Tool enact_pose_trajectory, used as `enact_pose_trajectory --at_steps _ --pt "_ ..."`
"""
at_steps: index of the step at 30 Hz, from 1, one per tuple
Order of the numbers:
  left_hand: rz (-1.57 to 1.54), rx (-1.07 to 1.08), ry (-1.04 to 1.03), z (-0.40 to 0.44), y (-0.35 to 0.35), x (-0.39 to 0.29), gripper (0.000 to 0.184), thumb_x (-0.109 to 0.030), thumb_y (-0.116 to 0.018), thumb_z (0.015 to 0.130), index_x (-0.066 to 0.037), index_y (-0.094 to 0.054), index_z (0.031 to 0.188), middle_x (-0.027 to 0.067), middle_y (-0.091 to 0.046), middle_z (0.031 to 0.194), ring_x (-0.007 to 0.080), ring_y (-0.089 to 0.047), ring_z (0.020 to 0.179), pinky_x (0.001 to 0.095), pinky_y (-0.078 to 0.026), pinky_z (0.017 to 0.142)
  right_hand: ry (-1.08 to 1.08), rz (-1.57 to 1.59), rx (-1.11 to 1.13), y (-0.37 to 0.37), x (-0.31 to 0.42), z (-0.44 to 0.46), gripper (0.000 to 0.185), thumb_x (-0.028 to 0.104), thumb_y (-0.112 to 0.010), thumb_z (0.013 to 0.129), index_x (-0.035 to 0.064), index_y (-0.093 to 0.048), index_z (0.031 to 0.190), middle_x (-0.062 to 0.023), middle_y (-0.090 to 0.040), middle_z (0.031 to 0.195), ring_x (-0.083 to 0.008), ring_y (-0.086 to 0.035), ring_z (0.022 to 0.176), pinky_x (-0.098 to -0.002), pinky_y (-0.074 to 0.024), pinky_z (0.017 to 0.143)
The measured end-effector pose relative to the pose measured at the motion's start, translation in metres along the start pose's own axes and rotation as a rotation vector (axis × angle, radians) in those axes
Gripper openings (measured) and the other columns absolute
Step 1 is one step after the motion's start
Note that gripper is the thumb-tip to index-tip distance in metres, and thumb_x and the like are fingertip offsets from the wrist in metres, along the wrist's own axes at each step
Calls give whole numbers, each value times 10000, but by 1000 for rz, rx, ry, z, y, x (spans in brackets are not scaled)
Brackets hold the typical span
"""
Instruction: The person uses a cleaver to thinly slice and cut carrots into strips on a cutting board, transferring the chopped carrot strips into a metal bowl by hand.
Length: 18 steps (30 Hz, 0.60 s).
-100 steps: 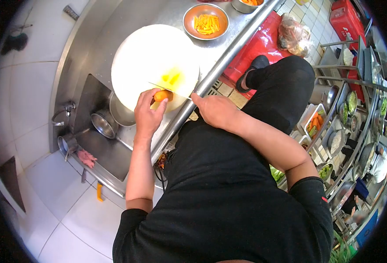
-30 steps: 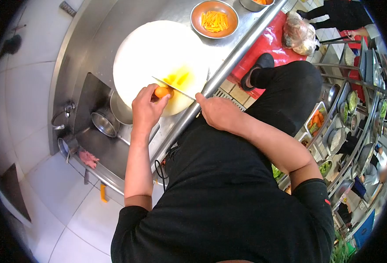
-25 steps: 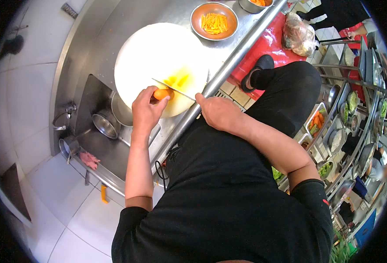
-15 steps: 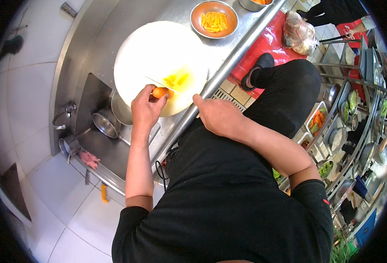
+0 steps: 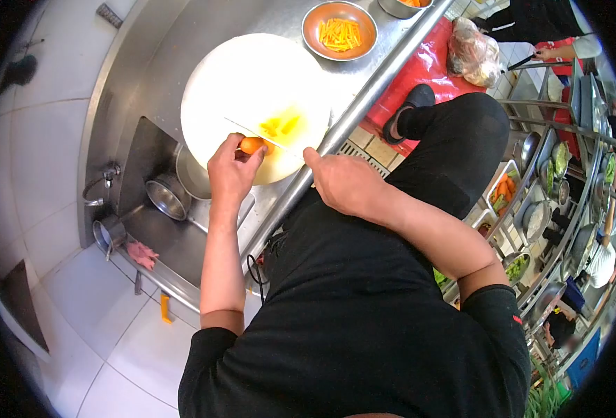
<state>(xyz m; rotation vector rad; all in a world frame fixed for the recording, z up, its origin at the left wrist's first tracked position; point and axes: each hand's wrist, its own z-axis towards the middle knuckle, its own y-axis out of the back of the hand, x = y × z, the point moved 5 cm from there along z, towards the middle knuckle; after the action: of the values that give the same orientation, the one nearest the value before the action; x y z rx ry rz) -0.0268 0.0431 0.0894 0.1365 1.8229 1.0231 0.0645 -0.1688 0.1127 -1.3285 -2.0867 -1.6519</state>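
Observation:
On the round white cutting board (image 5: pixel 245 83), my left hand (image 5: pixel 230 174) pinches a rounded orange piece of carrot (image 5: pixel 251 145) between thumb and fingers. My right hand (image 5: pixel 346 182) is closed on a knife (image 5: pixel 263 136) at the board's near right edge; the fingers hide its handle. Seen almost edge-on, the thin blade slants across the board and stands against the carrot's right side. Just beyond the blade lie cut yellow-orange carrot pieces (image 5: pixel 282 125), washed out by glare.
A metal bowl (image 5: pixel 340 31) of carrot strips stands on the steel counter beyond the board, beside another bowl (image 5: pixel 404 7). Left is a sink with a pot (image 5: pixel 168 196). Shelves (image 5: pixel 566 209) with vegetables line the right, where other people stand.
The carrot and my left fingers have shifted slightly left. The knife blade now shows longer, reaching further up-left past the carrot. At far right, another person in white has come into view.

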Motion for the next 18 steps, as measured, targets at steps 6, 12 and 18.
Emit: enact_pose_trajectory --at_steps 6,12,18 --pt "-32 -17 -41 -1 -2 -1 334 -169 -893 874 7 -696 1079 131 -755 937 195 -752 791 330 -603 750 10 7 1 -14 -13 9 281 143 -610 999 -18 -503 1203 -263 -719 833 -468 -735 822 -587 -576 728" --pt "-19 -27 -63 -1 -4 1 349 -177 -894 876 8 -690 1089 128 -756 940 195 -749 792 331 -608 759 6 38 5 -25 -24 16 271 113 -581 991 -31 -508 1208 -277 -717 845 -476 -727 836 -596 -564 745" --pt "-34 -48 2 -3 0 6 410 -193 -897 888 -16 -678 1186 131 -766 965 196 -759 845 333 -614 776 5 39 -26 -23 -26 15 253 105 -562 994 -35 -506 1197 -288 -716 856 -480 -725 860 -591 -564 758"
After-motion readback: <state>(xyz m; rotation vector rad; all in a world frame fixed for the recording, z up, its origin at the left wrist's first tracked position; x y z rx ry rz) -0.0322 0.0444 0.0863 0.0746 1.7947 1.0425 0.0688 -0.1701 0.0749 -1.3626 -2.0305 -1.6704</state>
